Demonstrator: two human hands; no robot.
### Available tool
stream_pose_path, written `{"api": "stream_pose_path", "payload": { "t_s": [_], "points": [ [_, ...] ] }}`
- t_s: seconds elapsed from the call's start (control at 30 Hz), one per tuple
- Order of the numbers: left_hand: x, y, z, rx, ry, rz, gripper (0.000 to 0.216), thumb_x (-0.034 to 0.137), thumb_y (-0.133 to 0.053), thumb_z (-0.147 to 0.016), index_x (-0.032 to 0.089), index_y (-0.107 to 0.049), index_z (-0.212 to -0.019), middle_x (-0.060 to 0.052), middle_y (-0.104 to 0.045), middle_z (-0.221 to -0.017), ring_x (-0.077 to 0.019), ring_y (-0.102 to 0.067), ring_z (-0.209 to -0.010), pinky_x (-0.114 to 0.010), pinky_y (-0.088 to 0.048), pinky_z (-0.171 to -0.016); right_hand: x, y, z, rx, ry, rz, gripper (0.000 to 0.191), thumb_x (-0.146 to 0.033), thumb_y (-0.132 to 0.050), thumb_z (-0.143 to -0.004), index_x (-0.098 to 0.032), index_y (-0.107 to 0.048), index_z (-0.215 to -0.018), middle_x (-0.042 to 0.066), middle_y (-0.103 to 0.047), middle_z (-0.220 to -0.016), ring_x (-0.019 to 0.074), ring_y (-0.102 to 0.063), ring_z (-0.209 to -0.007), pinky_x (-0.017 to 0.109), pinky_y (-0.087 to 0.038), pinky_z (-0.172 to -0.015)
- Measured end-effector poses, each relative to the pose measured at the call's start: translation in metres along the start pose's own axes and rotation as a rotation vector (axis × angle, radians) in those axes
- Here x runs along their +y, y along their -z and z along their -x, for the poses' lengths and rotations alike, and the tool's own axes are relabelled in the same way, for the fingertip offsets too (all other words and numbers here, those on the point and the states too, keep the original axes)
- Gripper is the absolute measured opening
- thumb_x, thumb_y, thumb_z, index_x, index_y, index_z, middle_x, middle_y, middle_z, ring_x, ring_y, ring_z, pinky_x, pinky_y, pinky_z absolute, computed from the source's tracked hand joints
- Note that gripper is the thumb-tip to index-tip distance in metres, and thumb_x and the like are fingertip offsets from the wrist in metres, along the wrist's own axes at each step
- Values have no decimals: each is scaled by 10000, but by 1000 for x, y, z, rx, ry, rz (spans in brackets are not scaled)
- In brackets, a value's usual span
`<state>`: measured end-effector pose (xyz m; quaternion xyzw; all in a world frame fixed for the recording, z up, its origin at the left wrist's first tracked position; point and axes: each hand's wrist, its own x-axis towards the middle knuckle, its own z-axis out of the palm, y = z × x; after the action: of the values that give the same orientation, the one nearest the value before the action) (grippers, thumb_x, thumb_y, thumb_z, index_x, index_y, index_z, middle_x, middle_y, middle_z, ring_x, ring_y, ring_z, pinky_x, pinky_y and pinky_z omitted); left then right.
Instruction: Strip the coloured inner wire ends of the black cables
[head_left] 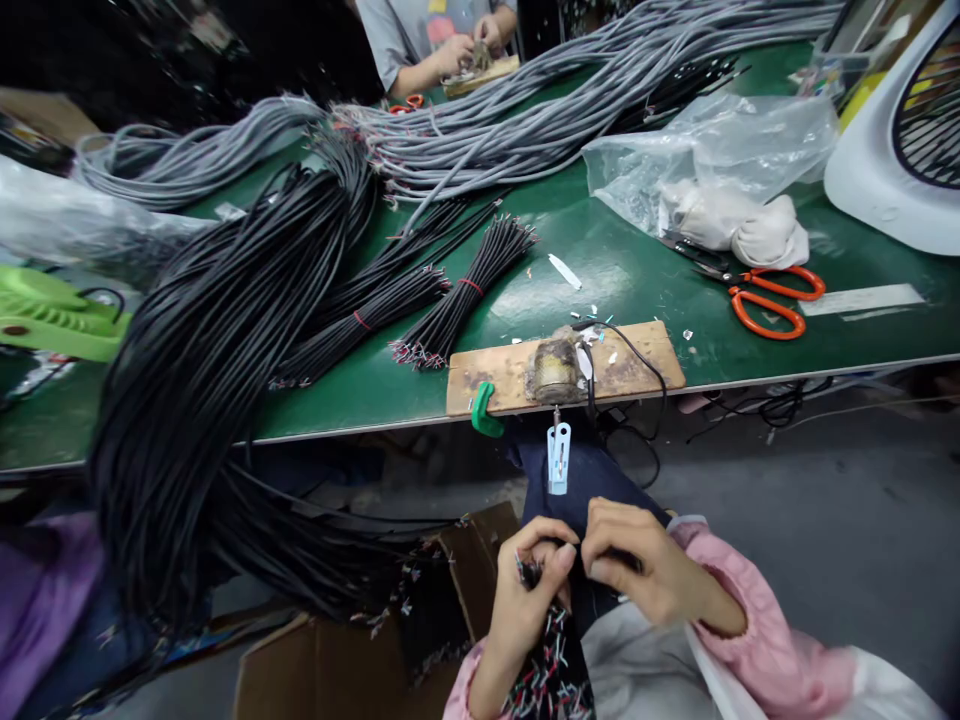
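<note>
Over my lap, my left hand [529, 580] is closed around black cables, with thumb and forefinger pinched together. Below it hangs a bunch of black cables [551, 660] whose split ends show red, white and green wires. My right hand [637, 555] is closed just beside the left, its fingertips almost meeting the left ones. A dark piece of cable [628, 561] shows between its fingers; its far end is hidden. Ahead of both hands, a light-blue clip [559, 458] hangs from a small motor-like cylinder [556, 370] on a wooden board [495, 375].
A green clamp [486, 410] grips the board at the edge of the green table [600, 245]. Black cables [217, 300] drape off the left side above a cardboard box [300, 660]. Grey cables [480, 130], orange-handled scissors [772, 300] and a white fan [870, 180] lie beyond. Another person's hands [469, 52] work opposite.
</note>
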<state>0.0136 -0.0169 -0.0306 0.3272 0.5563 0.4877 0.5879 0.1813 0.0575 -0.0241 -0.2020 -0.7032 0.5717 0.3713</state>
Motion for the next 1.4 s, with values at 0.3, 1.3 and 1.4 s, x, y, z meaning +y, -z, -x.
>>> {"api": "stream_pose_path", "payload": {
  "t_s": [0.3,1.3,1.4],
  "points": [
    [5,-7,-6,53,-124,-139,347,425,-831,-700,156,-625,-623,6,-588,-601,-151,-533,-574,-238,-460,-557,-6,-17,-24,38,22,90,104,-218,-641,-925,-189,-739,-903,55,-697,-813,192,-560,-753,363,-392,-765],
    [-11,9,3,209,-206,-220,207,262,-792,-745,168,-731,-572,1,-598,-514,-131,-524,-468,-213,-422,-474,9,-17,-13,254,-41,150,75,-184,-696,-839,-160,-742,-784,40,-731,-734,167,-633,-685,344,-421,-790],
    [-10,8,3,222,-230,-224,193,227,-770,-753,171,-725,-574,3,-600,-525,-127,-524,-481,-206,-425,-479,7,-19,-13,277,-26,200,112,-145,-659,-844,-157,-736,-763,38,-726,-718,160,-627,-678,346,-410,-801]
  ]
}}
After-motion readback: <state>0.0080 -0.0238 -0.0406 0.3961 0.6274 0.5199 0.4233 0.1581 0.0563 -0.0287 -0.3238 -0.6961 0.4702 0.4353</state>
